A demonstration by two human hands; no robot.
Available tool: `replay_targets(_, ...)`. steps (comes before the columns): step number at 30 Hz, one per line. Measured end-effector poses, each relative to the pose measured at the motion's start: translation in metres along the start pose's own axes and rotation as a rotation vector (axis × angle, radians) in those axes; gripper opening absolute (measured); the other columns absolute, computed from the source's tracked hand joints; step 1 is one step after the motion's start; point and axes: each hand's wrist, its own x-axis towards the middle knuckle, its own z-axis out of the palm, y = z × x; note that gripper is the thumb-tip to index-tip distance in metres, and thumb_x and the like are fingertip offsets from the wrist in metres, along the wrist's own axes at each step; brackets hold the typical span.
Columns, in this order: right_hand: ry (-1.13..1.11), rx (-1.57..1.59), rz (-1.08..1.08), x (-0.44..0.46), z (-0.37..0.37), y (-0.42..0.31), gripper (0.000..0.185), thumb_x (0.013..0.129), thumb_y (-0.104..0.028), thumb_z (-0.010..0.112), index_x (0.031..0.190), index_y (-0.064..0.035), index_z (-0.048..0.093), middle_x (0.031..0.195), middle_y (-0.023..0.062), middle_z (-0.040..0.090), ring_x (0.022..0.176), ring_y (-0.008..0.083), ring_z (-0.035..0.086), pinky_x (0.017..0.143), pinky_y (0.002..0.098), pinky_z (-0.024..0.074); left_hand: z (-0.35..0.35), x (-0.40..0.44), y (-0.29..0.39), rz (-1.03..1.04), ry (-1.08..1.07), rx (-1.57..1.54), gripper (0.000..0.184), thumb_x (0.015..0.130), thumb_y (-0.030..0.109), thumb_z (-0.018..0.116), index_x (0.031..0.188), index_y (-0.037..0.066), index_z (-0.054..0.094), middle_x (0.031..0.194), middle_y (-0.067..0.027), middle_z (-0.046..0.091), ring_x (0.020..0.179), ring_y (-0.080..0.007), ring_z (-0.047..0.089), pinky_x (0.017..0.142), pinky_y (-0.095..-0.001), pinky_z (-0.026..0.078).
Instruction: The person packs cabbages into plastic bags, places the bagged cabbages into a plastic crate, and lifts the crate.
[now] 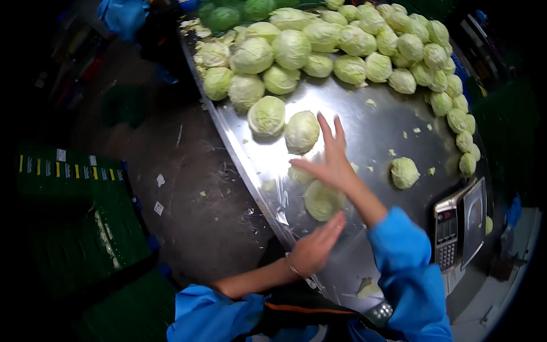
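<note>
My right hand [330,159] is over the steel table with its fingers spread and nothing held, just right of a pale green cabbage [302,132]. Below it on the table lies another cabbage [323,200], slightly blurred. My left hand [319,245] is near the table's front edge, its fingers stretched out and empty, close to the lower side of that blurred cabbage. A bracelet circles the left wrist. One more cabbage [266,116] rests to the upper left of the first. A single cabbage [405,172] sits apart, further right.
Many cabbages [356,40] are piled along the back and right of the steel table [364,119]. A scale [460,225] stands at right. Green crates [80,211] are at left. A person in blue [124,17] is at the upper left.
</note>
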Motion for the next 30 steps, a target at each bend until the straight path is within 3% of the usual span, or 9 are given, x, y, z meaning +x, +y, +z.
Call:
replay_targets(3,-0.210,-0.319,0.193,0.079,0.050,0.018,0.105,0.056,-0.052,0.078,0.139,-0.0111,0.027,0.142,0.0274,0.017,0.127,0.0478,0.024,0.101,0.0490,0.0302,-0.001,-0.002,0.000,0.095,0.029,0.093,0.052,0.070,-0.003,0.053,0.121,-0.005,0.047,0.138,-0.0164,0.037,0.069,-0.0220,0.051,0.067,-0.0300,0.045)
replay_targets(6,-0.139,-0.219,0.166,0.097,0.055,0.070,0.095,0.058,-0.047,0.077,0.134,-0.0102,0.035,0.134,0.0230,0.035,0.116,0.0366,0.044,0.090,0.0474,0.0428,0.009,-0.013,-0.006,-0.005,0.091,0.060,0.046,0.070,-0.002,0.053,0.117,-0.005,0.051,0.137,-0.0157,0.038,0.070,-0.0224,0.053,0.064,-0.0299,0.045)
replay_targets(8,-0.285,0.429,0.547,0.085,0.003,0.054,0.080,0.065,-0.038,0.075,0.132,-0.0128,0.039,0.126,0.0158,0.045,0.110,0.0288,0.052,0.089,0.0401,0.0463,0.006,-0.013,-0.003,-0.003,0.110,0.022,0.044,0.070,-0.002,0.053,0.114,-0.005,0.052,0.137,-0.0145,0.039,0.076,-0.0205,0.057,0.066,-0.0293,0.047)
replay_targets(12,-0.187,1.321,0.337,-0.034,-0.092,0.057,0.088,0.065,-0.042,0.075,0.136,-0.0107,0.033,0.132,0.0159,0.042,0.120,0.0326,0.045,0.098,0.0437,0.0408,0.008,-0.009,-0.007,0.005,0.060,-0.109,0.057,0.070,-0.004,0.053,0.126,-0.007,0.041,0.141,-0.0133,0.033,0.090,-0.0242,0.060,0.073,-0.0295,0.050)
replay_targets(14,-0.053,1.597,0.338,-0.134,-0.106,0.035,0.101,0.061,-0.057,0.072,0.141,-0.0222,0.023,0.141,0.0178,0.031,0.123,0.0400,0.038,0.100,0.0576,0.0324,0.002,0.000,-0.001,-0.044,-0.016,-0.347,0.065,0.069,-0.006,0.053,0.131,-0.007,0.034,0.144,-0.0137,0.027,0.099,-0.0280,0.058,0.076,-0.0303,0.050)
replay_targets(21,0.414,1.592,0.756,-0.247,-0.018,0.005,0.060,0.081,-0.030,0.056,0.135,-0.0185,0.034,0.134,0.0083,0.042,0.123,0.0279,0.041,0.095,0.0531,0.0365,0.006,-0.013,0.007,0.048,-0.147,-0.111,0.072,0.066,-0.010,0.051,0.134,-0.006,0.027,0.143,-0.0181,0.024,0.122,-0.0331,0.041,0.090,-0.0350,0.046)
replay_targets(24,0.446,1.420,0.663,-0.250,0.010,-0.016,0.069,0.082,-0.019,0.056,0.140,-0.0137,0.019,0.142,0.0117,0.027,0.133,0.0289,0.023,0.106,0.0462,0.0197,0.019,-0.031,0.002,0.066,-0.074,-0.025,0.067,0.069,-0.009,0.050,0.133,-0.005,0.031,0.142,-0.0179,0.028,0.120,-0.0326,0.044,0.092,-0.0353,0.045)
replay_targets(28,0.465,-0.141,0.222,-0.242,0.011,0.007,0.085,0.078,-0.021,0.066,0.140,0.0020,0.013,0.144,0.0221,0.013,0.135,0.0307,0.013,0.107,0.0470,0.0146,0.036,-0.043,-0.011,0.015,0.100,0.006,0.055,0.078,-0.004,0.046,0.131,-0.004,0.034,0.141,-0.0180,0.031,0.117,-0.0323,0.047,0.093,-0.0352,0.043)
replay_targets(30,0.365,0.018,0.319,-0.234,0.018,0.050,0.088,0.075,-0.023,0.070,0.139,0.0036,0.015,0.141,0.0266,0.018,0.131,0.0331,0.021,0.108,0.0409,0.0182,0.053,-0.051,-0.020,-0.017,0.200,-0.020,0.052,0.080,-0.003,0.044,0.131,-0.003,0.035,0.141,-0.0183,0.030,0.118,-0.0326,0.046,0.096,-0.0365,0.041)
